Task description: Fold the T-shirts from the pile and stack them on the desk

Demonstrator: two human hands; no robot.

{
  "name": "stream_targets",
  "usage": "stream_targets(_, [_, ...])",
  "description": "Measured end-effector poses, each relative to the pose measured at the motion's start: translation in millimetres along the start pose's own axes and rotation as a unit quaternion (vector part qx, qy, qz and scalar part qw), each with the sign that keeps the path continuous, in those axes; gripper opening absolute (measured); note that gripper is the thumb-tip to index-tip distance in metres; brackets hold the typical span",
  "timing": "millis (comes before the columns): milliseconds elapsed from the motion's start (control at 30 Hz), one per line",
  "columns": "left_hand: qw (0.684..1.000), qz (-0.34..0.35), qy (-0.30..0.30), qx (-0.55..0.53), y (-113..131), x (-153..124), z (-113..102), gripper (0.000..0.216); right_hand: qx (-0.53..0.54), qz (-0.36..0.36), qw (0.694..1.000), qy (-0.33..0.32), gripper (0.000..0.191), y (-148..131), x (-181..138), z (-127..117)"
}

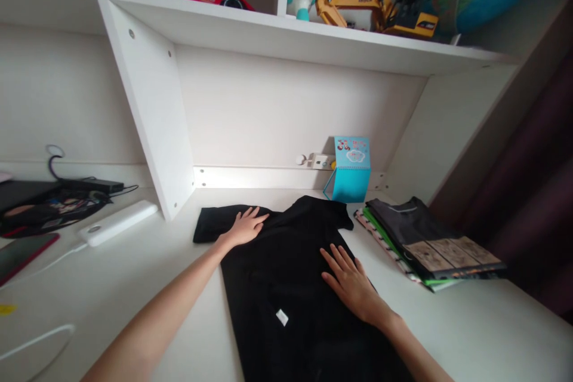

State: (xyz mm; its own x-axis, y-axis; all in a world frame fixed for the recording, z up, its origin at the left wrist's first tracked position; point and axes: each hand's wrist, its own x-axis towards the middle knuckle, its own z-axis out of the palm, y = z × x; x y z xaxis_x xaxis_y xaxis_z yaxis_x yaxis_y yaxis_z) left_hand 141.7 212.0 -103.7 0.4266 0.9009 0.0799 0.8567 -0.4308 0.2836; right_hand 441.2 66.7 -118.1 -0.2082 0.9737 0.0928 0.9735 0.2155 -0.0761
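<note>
A black T-shirt lies spread on the white desk, its collar end toward the back and its lower part running out of view at the bottom. A small white tag shows on the cloth. My left hand rests flat near the left sleeve, fingers spread and pointing right. On the right side of the shirt's body, my right hand lies palm down with its fingers stretched out. Neither hand grasps the fabric.
Right of the shirt sits a stack of folded clothes. A blue desk calendar stands behind, by a wall socket. To the left are a white power strip, cables and a phone. Toys fill the shelf above.
</note>
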Motion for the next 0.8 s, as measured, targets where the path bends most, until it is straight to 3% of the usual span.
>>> stream_targets(100, [0.998, 0.07, -0.004, 0.002, 12, -17, -3, 0.05, -0.002, 0.003, 1.0, -0.002, 0.056, 0, 1, 0])
stream_targets(167, [0.997, 0.073, 0.0, -0.014, 14, -17, -12, 0.05, 0.002, 0.004, 1.0, 0.001, 0.056, 0, 2, 1])
stream_targets(300, [0.999, 0.022, 0.004, -0.042, 5, 10, -29, 0.046, 0.012, -0.003, 1.0, 0.0, 0.058, 2, 2, 2])
stream_targets(400, [0.998, 0.02, -0.047, -0.03, 6, 33, -33, 0.05, 0.011, 0.001, 1.0, -0.01, 0.058, 2, 2, -1])
stream_targets(500, [0.997, 0.024, -0.069, -0.023, 12, 45, -40, 0.037, 0.009, 0.005, 1.0, -0.017, 0.058, 0, 2, -4])
stream_targets(567, [0.999, 0.012, -0.041, -0.011, 11, 47, -50, 0.029, 0.012, 0.006, 1.0, -0.019, 0.058, 0, 2, -5])
stream_targets(633, [0.999, -0.028, 0.038, 0.01, 5, 44, -61, 0.027, 0.016, 0.007, 1.0, -0.018, 0.057, -1, 2, -5])
stream_targets(733, [0.968, -0.139, 0.201, 0.053, -9, 35, -68, 0.037, 0.02, 0.003, 1.0, -0.011, 0.057, 0, 3, -6])
stream_targets(800, [0.95, -0.189, 0.236, 0.076, -12, 29, -60, 0.047, 0.019, 0.0, 1.0, -0.011, 0.056, 0, 3, -6])
